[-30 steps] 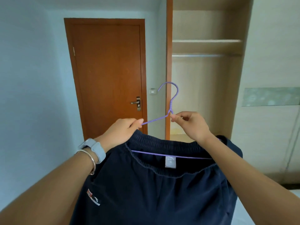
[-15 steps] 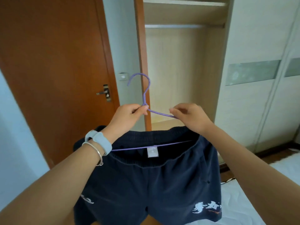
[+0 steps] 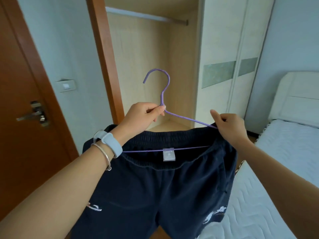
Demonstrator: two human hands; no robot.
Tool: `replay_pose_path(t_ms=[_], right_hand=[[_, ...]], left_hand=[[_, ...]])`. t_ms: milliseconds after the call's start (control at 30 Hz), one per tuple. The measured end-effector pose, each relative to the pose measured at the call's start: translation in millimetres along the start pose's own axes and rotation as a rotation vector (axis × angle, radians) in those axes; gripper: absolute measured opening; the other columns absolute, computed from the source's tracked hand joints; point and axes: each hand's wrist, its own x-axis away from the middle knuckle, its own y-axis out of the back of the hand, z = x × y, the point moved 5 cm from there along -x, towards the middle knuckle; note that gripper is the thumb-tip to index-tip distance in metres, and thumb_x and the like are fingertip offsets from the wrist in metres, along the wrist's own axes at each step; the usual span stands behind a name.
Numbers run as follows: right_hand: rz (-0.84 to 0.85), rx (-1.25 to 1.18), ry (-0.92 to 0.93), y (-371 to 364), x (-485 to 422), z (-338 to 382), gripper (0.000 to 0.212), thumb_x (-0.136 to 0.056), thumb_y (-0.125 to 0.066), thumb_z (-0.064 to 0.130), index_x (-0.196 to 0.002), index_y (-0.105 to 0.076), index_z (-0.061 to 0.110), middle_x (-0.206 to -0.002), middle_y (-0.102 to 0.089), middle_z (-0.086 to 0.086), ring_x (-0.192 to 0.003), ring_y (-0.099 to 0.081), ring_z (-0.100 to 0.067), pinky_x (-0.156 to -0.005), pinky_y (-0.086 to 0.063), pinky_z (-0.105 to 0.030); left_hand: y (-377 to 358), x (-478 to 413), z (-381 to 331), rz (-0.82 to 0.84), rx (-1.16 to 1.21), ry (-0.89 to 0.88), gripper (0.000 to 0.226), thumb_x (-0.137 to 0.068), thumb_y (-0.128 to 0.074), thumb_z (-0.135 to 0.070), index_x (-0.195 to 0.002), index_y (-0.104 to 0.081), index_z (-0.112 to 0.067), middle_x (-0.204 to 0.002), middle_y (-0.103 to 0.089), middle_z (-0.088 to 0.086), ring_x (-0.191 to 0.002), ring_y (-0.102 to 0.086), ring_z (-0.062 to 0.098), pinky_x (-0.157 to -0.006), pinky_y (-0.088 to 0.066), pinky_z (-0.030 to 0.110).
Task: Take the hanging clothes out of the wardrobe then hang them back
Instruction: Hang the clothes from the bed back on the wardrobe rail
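A purple wire hanger (image 3: 163, 94) carries dark navy shorts (image 3: 165, 190), held up in front of the open wardrobe (image 3: 150, 69). My left hand (image 3: 143, 118) pinches the hanger at the base of its hook. My right hand (image 3: 229, 125) pinches the shorts' waistband at the hanger's right shoulder. The hanger's bottom bar runs inside the waistband behind a white label. The wardrobe's metal rail (image 3: 146, 16) is bare and sits high above the hook.
A brown door (image 3: 20, 118) with a metal handle stands at the left, with a light switch (image 3: 66, 85) on the wall beside it. Closed white wardrobe doors (image 3: 229, 57) are on the right. A bed with a white mattress (image 3: 276, 169) lies at the lower right.
My view has swung right and closer to the wardrobe. My left hand moved from the hanger's left arm to the base of the hook; my right hand slid out to the right shoulder.
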Motion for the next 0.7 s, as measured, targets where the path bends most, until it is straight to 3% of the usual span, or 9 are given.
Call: replay_pose_path(t_ms=[133,300,367,467,533,600,700], right_hand=[[-0.086,0.108,-0.007,-2.5,-33.3,-0.1,0.055,-0.091,-0.041,0.049,-0.049,-0.031,0.014,-0.053,-0.043,-0.006,-0.060,-0.042,-0.026,-0.054,-0.029,-0.031],[0.027,0.273,0.277,-21.1,-77.5,6.1,0.051,-0.089,-0.041,0.053,-0.076,-0.064,0.009,-0.068,-0.064,-0.010,-0.067,-0.059,-0.028,-0.060,-0.041,-0.031],[0.114,0.286,0.278,-25.1,-100.8,0.9,0.043,-0.085,-0.046,0.056,-0.074,-0.064,0.019,-0.065,-0.063,-0.003,-0.063,-0.058,-0.020,-0.059,-0.043,-0.030],[0.169,0.223,0.253,-25.7,-133.9,-10.2,0.021,-0.083,-0.058,0.048,-0.065,-0.058,0.036,-0.067,-0.064,0.006,-0.068,-0.060,-0.013,-0.064,-0.046,-0.028],[0.151,0.153,0.242,-25.2,-146.5,-12.6,0.019,-0.084,-0.061,0.038,-0.066,-0.056,0.040,-0.075,-0.066,0.010,-0.075,-0.061,-0.007,-0.069,-0.046,-0.023],[0.100,0.143,0.231,-28.8,-162.5,-10.5,0.021,-0.085,-0.061,0.035,-0.064,-0.057,0.039,-0.076,-0.067,0.008,-0.075,-0.062,-0.010,-0.071,-0.050,-0.029],[-0.040,0.164,0.239,-37.2,-195.4,6.9,0.021,-0.087,-0.058,0.039,-0.068,-0.062,0.031,-0.070,-0.067,0.007,-0.069,-0.060,-0.012,-0.060,-0.048,-0.030]], left_hand=[[-18.6,-53.7,24.0,0.039,0.114,-0.033,0.030,-0.091,-0.050,-0.036,-0.075,-0.069,-0.021,-0.056,-0.049,-0.006,-0.042,-0.038,0.001,-0.044,-0.031,0.005],[-50.0,-119.2,44.3,0.070,0.169,-0.039,0.030,-0.091,-0.050,-0.038,-0.068,-0.068,-0.028,-0.058,-0.052,-0.007,-0.059,-0.042,0.010,-0.054,-0.035,0.008],[-58.9,-149.5,45.2,0.085,0.190,-0.054,0.040,-0.091,-0.050,-0.036,-0.054,-0.065,-0.034,-0.065,-0.059,0.004,-0.064,-0.043,0.017,-0.061,-0.035,0.021],[-67.9,-194.4,49.2,0.099,0.182,-0.049,0.048,-0.091,-0.050,-0.035,-0.044,-0.061,-0.037,-0.085,-0.067,0.019,-0.072,-0.049,0.018,-0.066,-0.035,0.024],[-72.6,-216.5,53.0,0.102,0.208,-0.019,0.047,-0.090,-0.051,-0.036,-0.044,-0.060,-0.033,-0.084,-0.066,0.017,-0.080,-0.051,0.017,-0.068,-0.036,0.022],[-75.8,-240.7,57.5,0.098,0.250,0.009,0.042,-0.090,-0.052,-0.036,-0.049,-0.057,-0.029,-0.074,-0.058,0.006,-0.082,-0.051,0.017,-0.067,-0.035,0.019],[-72.7,-287.0,64.6,0.048,0.243,-0.015,0.033,-0.091,-0.050,-0.035,-0.062,-0.059,-0.021,-0.070,-0.053,0.001,-0.079,-0.050,0.017,-0.066,-0.036,0.020]])
